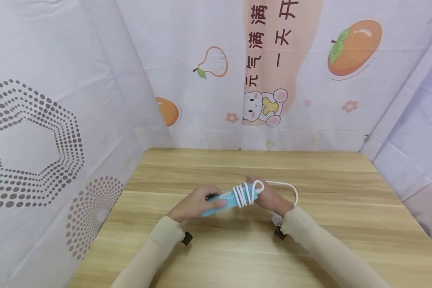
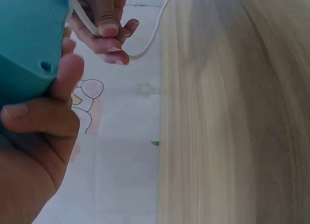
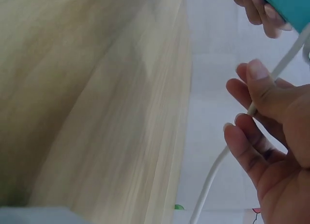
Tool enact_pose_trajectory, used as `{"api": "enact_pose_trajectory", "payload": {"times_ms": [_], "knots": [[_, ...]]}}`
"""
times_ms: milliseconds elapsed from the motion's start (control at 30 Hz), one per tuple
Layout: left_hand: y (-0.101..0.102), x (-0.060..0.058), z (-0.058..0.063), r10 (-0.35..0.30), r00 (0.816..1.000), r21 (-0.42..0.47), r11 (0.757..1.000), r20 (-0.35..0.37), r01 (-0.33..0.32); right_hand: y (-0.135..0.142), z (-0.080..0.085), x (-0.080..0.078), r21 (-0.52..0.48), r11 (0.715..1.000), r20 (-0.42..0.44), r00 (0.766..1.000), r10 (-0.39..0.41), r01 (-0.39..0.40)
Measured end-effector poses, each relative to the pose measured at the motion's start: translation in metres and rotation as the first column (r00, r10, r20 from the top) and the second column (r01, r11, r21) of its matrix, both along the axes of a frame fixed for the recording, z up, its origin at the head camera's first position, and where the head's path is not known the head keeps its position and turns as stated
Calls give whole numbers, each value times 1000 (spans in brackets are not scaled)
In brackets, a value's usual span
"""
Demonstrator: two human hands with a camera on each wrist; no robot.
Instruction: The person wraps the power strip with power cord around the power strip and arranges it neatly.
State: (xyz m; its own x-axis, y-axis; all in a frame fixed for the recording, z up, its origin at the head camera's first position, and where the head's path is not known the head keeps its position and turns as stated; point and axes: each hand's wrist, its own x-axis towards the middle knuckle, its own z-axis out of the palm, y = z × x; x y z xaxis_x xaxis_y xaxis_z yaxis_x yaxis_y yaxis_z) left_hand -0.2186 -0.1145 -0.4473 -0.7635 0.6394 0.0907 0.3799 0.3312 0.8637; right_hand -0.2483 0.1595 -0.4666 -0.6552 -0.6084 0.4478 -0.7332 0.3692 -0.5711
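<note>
My left hand [image 1: 192,206] grips one end of a long light-blue power strip [image 1: 231,199], thumb across its top face. White cord [image 1: 242,196] is wound in several turns around the strip's other end. There my right hand [image 1: 270,198], partly hidden behind the coils, pinches the cord. The right wrist view shows this cord [image 3: 210,178] running between the thumb and fingers. From the right hand, a loose loop of cord curves out and back toward the right wrist. The strip [image 2: 24,44] has a small hole near one corner in the left wrist view.
Both hands are above a wood-grain table [image 1: 327,188]. A printed white curtain [image 1: 173,60] hangs behind it, with more cloth at the left and right sides. Small black wrist devices [image 1: 187,239] sit at both cuffs. A whitish piece [image 1: 276,219] shows beside the right wrist.
</note>
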Motion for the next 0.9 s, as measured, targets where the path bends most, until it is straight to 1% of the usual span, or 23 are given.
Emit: {"api": "enact_pose_trajectory", "payload": {"times_ms": [33, 100, 233, 333, 400, 567, 633, 700, 767, 900], "knots": [[1, 0, 0, -25, 1000, -8, 1000, -3, 25, 1, 1, 0, 13, 1000, 6, 1000, 26, -26], [2, -1, -1, -66, 998, -15, 998, 0, 66, 2, 1, -2, 59, 996, -24, 998, 63, -61], [3, -1, -2, -121, 993, -41, 992, 5, 121, 3, 4, -3, 159, 984, -46, 995, 89, -81], [3, -2, -1, -148, 989, -40, 988, 17, 149, 2, 7, -2, 182, 980, -18, 996, 88, -84], [3, -3, -1, -164, 986, -36, 986, 12, 165, 1, 8, -2, 192, 977, -9, 995, 96, -93], [3, -2, 0, -194, 981, -26, 981, -28, 193, -5, 12, -3, 201, 972, -13, 991, 130, -124], [3, -2, -1, -204, 978, -38, 979, -46, 202, -6, 13, -3, 208, 968, -21, 989, 145, -137], [4, -1, -1, -213, 974, -74, 975, -72, 208, -7, 14, -3, 226, 963, -37, 987, 157, -144], [5, 0, -2, -217, 970, -133, 970, -111, 201, -7, 16, -4, 247, 958, -52, 985, 164, -147], [8, 2, -1, -205, 960, -265, 952, -193, 150, -9, 20, -5, 284, 950, -98, 982, 161, -127]]}}
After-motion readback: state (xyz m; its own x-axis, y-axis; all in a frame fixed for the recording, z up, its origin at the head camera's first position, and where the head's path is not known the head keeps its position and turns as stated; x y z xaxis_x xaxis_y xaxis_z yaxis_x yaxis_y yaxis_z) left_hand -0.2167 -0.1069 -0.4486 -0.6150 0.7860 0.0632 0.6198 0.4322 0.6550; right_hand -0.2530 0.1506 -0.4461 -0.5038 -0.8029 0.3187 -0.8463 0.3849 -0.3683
